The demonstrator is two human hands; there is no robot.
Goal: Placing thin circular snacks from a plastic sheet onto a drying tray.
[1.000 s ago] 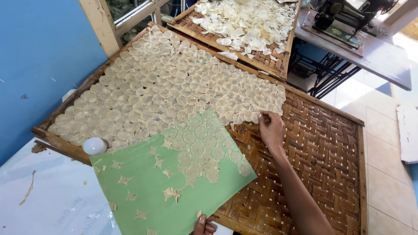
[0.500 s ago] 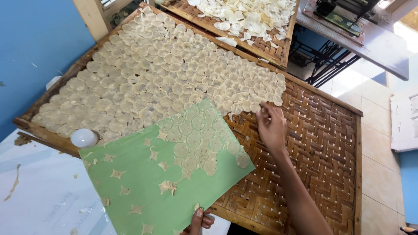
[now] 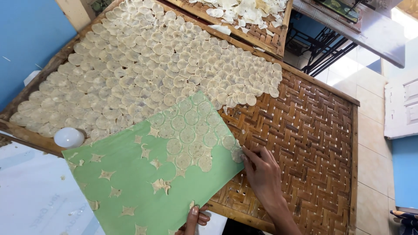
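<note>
A green sheet (image 3: pixel 143 191) lies tilted over the near edge of a woven bamboo tray (image 3: pixel 305 143). Thin round dough discs (image 3: pixel 191 139) still stick to its upper right part; star-shaped scraps dot the remainder. My left hand (image 3: pixel 193 219) grips the sheet's bottom edge from below. My right hand (image 3: pixel 261 174) rests at the sheet's right corner, fingertips touching an edge disc (image 3: pixel 237 154). Rows of pale round discs (image 3: pixel 152 74) cover the tray's left and middle.
A second bamboo tray (image 3: pixel 270 39) with loose pale chips stands behind. A white round object (image 3: pixel 69 137) sits at the tray's near left edge. There is a blue wall (image 3: pixel 26 39) on the left, a white surface (image 3: pixel 30 196) below, and tiled floor (image 3: pixel 374 148) on the right.
My right hand has come down from the laid discs' edge to the green sheet's right corner. The view has shifted closer.
</note>
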